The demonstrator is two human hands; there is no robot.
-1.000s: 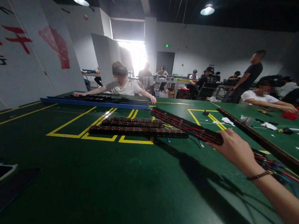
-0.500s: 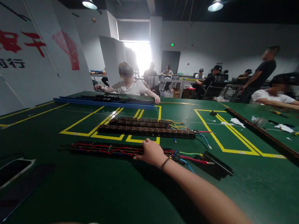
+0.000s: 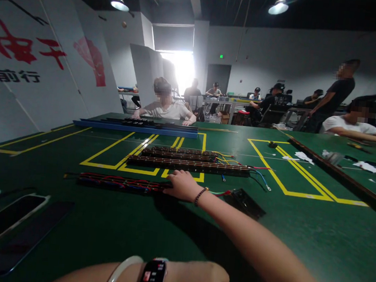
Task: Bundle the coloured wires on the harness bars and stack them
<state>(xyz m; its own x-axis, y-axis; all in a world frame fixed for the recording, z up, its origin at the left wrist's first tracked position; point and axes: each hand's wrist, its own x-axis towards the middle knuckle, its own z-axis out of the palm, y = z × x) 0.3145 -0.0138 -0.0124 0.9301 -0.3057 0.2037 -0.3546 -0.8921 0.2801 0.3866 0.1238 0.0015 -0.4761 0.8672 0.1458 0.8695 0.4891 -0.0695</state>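
A green sign [image 3: 221,56] glows above a grey door [image 3: 218,79]; two ceiling lamps [image 3: 278,7] (both lit) hang higher.

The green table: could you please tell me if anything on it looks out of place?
White scraps lie scattered on both sides of the long dark bar at right, like litter. A black piece near the right hand lies askew to the wired strip under it. No damage shows clearly.

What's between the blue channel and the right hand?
Head view: several dark wired bars lying across yellow tape, beyond the near bar under the right hand.
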